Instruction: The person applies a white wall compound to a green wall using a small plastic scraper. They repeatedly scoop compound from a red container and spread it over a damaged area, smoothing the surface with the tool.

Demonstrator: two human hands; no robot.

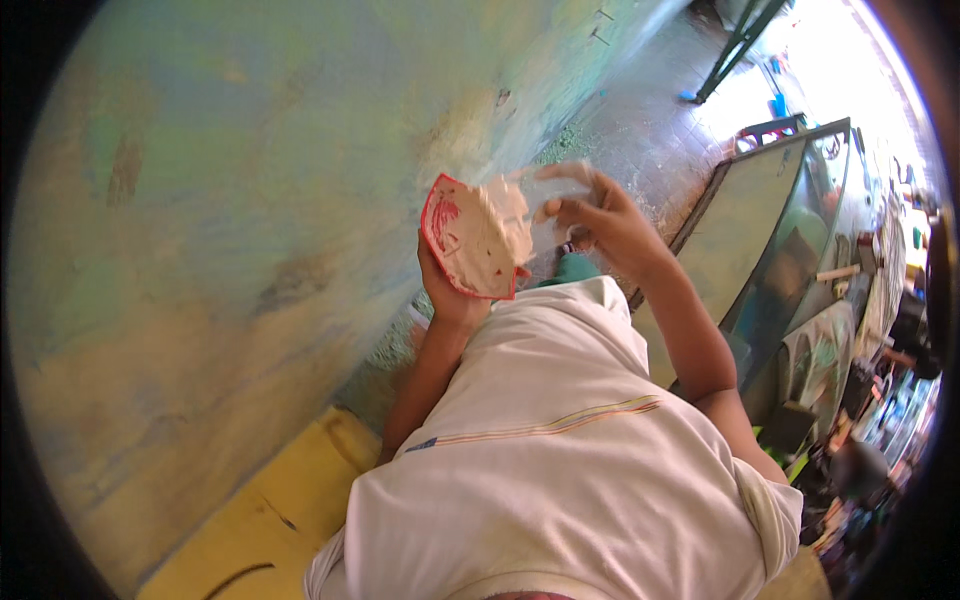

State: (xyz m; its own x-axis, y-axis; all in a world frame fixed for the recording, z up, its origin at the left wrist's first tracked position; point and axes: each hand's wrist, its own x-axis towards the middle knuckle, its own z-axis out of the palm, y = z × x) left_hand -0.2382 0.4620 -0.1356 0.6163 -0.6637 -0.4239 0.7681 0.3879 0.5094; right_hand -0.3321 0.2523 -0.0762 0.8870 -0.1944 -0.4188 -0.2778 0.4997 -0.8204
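My left hand (452, 295) is closed around a red-edged board or shallow holder (431, 222) and keeps it tilted beside the wall. Thick cream-coloured paste (475, 243) covers most of its face, with red showing through in streaks. Just right of the paste is my right hand (597, 215), its fingers curled and partly smeared by motion. Between those fingers and the paste runs a pale, see-through blur, perhaps a thin flat tool; its kind cannot be made out.
A patchy green and tan wall (250, 180) rises close on my left. Below it lies a yellow panel (290, 500). At right, a large framed panel (745, 225) leans near assorted clutter (870, 400). Grey floor (640, 120) stretches toward a green metal stand (738, 50).
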